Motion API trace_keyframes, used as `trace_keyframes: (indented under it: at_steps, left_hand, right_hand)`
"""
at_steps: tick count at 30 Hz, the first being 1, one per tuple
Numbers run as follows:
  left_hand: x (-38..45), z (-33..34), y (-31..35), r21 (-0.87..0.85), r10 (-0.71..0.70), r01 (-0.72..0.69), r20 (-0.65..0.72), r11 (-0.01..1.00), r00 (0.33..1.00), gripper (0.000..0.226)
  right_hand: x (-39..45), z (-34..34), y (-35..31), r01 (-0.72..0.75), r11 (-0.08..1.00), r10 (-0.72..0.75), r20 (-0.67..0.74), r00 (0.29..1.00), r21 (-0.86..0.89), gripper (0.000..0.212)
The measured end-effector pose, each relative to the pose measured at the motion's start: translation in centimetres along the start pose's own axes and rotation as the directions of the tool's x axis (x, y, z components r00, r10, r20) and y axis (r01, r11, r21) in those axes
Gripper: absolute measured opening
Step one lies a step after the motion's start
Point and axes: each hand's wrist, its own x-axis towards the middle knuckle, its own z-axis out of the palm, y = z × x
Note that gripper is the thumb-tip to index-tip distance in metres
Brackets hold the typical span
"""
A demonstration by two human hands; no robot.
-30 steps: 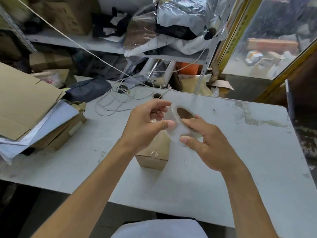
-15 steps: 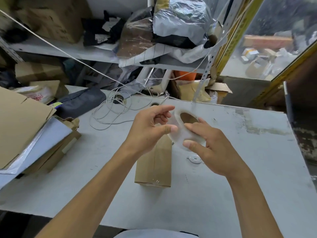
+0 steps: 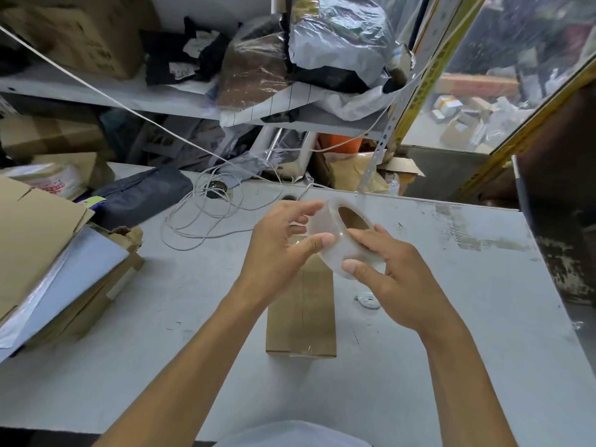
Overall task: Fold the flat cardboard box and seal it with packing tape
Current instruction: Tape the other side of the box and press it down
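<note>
Far end of the cardboard box hidden under my hands, tape roll's near rim covered by my right fingers, loose tape end beside my left thumb too clear to find

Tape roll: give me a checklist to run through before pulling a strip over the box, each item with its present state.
1. Tape roll held: ok, the right hand grips it above the table.
2. Left hand at the roll: ok, its thumb touches the roll's side.
3. Free tape end found: cannot tell, the tape is clear.
4. Cardboard box folded up: ok, it lies closed beneath the hands.
5. Top seam already taped: cannot tell.
6. Path clear: ok, white cord lies beyond the box.
</note>
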Motion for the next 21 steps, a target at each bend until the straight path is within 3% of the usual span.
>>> trace_keyframes:
  at_steps: [6, 12, 21]
  left_hand:
    - [-0.2, 0.5, -0.5, 0.079, 0.035, -0.021, -0.180, 0.997, 0.983, 0.008]
    - [0.6, 0.9, -0.2, 0.208, 0.035, -0.010, -0.117, 0.978, 0.992, 0.010]
    - [0.0, 0.8, 0.7, 0.270, 0.087, -0.058, -0.099, 0.961, 0.991, 0.006]
  right_hand:
    - [-0.5, 0.1, -0.2, 0.002, 0.999, -0.004, 0.055, 0.998, 0.033, 0.035]
    - [-0.6, -0.1, -0.1, 0.012, 0.999, -0.014, 0.074, 0.997, 0.031, 0.035]
    - [-1.3, -0.9, -0.1, 0.018, 0.999, -0.021, 0.115, 0.993, 0.029, 0.032]
